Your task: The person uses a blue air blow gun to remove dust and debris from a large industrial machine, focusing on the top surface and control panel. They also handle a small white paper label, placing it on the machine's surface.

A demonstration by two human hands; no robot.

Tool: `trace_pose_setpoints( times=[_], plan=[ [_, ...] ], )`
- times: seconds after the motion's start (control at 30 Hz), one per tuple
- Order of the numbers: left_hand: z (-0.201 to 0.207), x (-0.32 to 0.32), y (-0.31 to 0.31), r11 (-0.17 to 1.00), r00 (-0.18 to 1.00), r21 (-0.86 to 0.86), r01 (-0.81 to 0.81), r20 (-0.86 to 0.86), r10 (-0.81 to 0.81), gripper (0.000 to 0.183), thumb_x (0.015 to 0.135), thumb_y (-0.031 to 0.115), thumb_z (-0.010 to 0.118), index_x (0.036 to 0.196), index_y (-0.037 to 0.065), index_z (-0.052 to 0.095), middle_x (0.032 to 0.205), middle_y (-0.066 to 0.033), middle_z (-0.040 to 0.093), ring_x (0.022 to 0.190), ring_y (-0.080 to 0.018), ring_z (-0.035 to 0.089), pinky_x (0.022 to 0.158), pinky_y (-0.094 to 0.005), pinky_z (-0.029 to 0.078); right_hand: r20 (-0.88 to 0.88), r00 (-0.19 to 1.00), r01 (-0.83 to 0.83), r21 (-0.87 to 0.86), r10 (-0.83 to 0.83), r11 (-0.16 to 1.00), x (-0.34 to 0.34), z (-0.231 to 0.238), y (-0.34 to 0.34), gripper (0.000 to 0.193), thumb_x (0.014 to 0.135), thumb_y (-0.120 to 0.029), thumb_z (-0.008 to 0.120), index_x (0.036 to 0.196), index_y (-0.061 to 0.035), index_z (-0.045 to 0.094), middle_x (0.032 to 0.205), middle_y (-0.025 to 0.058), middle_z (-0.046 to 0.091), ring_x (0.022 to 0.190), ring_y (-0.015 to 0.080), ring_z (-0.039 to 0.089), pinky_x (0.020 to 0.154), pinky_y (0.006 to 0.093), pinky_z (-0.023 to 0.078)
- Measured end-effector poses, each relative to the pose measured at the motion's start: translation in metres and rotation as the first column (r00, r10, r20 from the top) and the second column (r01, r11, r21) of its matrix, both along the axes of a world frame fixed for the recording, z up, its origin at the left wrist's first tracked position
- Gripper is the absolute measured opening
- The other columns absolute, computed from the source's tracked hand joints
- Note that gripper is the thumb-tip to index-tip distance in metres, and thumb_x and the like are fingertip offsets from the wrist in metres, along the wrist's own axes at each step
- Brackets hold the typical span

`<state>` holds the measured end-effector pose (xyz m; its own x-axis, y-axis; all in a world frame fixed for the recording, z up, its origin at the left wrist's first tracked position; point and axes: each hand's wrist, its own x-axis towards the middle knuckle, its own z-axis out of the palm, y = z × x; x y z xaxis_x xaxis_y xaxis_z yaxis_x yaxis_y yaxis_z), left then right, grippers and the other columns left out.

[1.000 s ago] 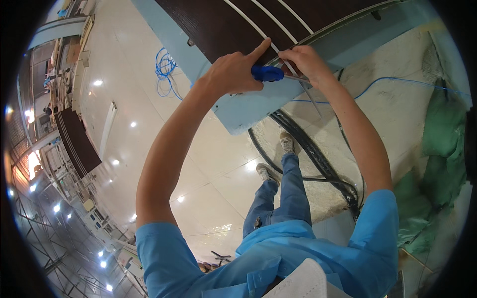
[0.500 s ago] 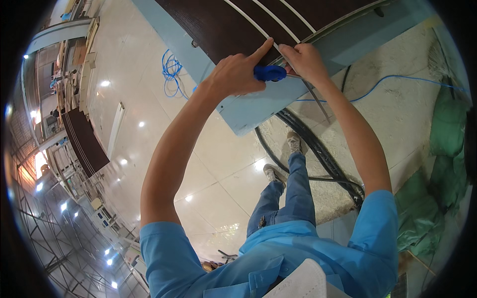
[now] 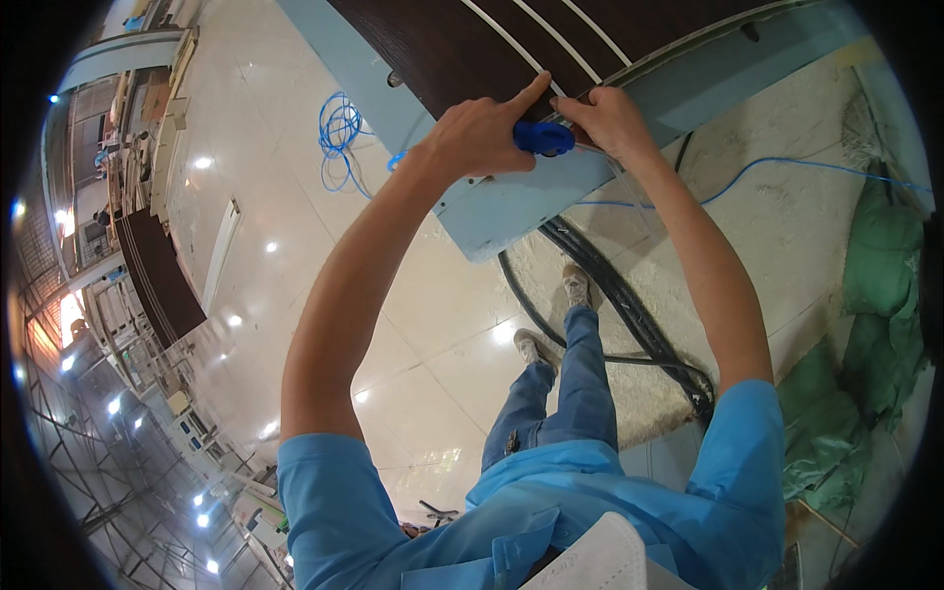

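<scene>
A dark brown wood-grain panel (image 3: 433, 59) with several pale inlaid strips lies on a light blue table (image 3: 492, 216). My left hand (image 3: 477, 138) is curled around a blue looped handle (image 3: 543, 138); the rest of that tool is hidden. Its index finger stretches out and presses on a white strip (image 3: 511, 41) near the panel's edge. Beside it, my right hand (image 3: 615, 123) pinches at the same strip's end, thumb and fingers together. Below the right hand hangs a thin, blurred strip (image 3: 629, 187).
Thick black hoses (image 3: 619, 285) run over the floor by my feet. A blue hose lies coiled (image 3: 339, 133) left of the table, and a blue line (image 3: 767, 162) crosses on the right. Green sacks (image 3: 880, 256) are piled at the right. Another brown panel (image 3: 157, 280) stands far left.
The hanging strip below my right hand has gone from sharp to blurred. Both hands stay at the panel edge, with the blue handle shifted slightly right in view.
</scene>
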<state>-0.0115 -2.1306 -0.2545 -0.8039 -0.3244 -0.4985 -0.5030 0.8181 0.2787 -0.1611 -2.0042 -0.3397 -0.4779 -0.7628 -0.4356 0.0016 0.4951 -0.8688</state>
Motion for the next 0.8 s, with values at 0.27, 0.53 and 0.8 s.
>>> trace_pose_setpoints(
  times=[0.27, 0.53, 0.8],
  plan=[
    [-0.006, 0.005, 0.002, 0.999, 0.998, -0.033, 0.004, -0.058, -0.006, 0.104, 0.063, 0.028, 0.068, 0.158, 0.025, 0.027, 0.068, -0.0156, 0.067, 0.066, -0.0313, 0.068, 0.069, -0.0396, 0.057, 0.225, 0.965, 0.164, -0.127, -0.132, 0.978, 0.01, -0.005, 0.002, 0.038, 0.092, -0.033, 0.066, 0.079, 0.0025, 0.067, 0.066, 0.0083, 0.064, 0.052, 0.0164, 0.062, 0.049, 0.0307, 0.052],
    [-0.018, 0.115, 0.066, 0.983, 0.931, 0.165, -0.086, -0.337, 0.138, 0.1, 0.069, 0.031, 0.071, 0.156, 0.013, 0.025, 0.084, -0.0189, 0.07, 0.073, -0.039, 0.068, 0.069, -0.0476, 0.055, 0.197, 0.971, 0.122, 0.076, -0.135, 0.99, -0.002, 0.015, -0.001, 0.033, 0.091, -0.034, 0.067, 0.088, -0.0013, 0.066, 0.068, 0.0075, 0.067, 0.048, 0.0103, 0.059, 0.046, 0.0244, 0.045],
    [-0.087, 0.368, 0.181, 0.737, 0.894, 0.611, -0.289, -0.104, 0.436, 0.081, 0.065, 0.023, 0.069, 0.144, 0.017, 0.052, 0.076, -0.0114, 0.067, 0.073, -0.0328, 0.067, 0.067, -0.0418, 0.052, 0.088, 0.97, 0.212, 0.137, -0.225, 0.968, 0.0, 0.016, 0.001, 0.037, 0.087, -0.042, 0.07, 0.088, -0.0052, 0.065, 0.071, 0.0058, 0.068, 0.052, 0.0085, 0.059, 0.048, 0.0243, 0.045]
  ],
)
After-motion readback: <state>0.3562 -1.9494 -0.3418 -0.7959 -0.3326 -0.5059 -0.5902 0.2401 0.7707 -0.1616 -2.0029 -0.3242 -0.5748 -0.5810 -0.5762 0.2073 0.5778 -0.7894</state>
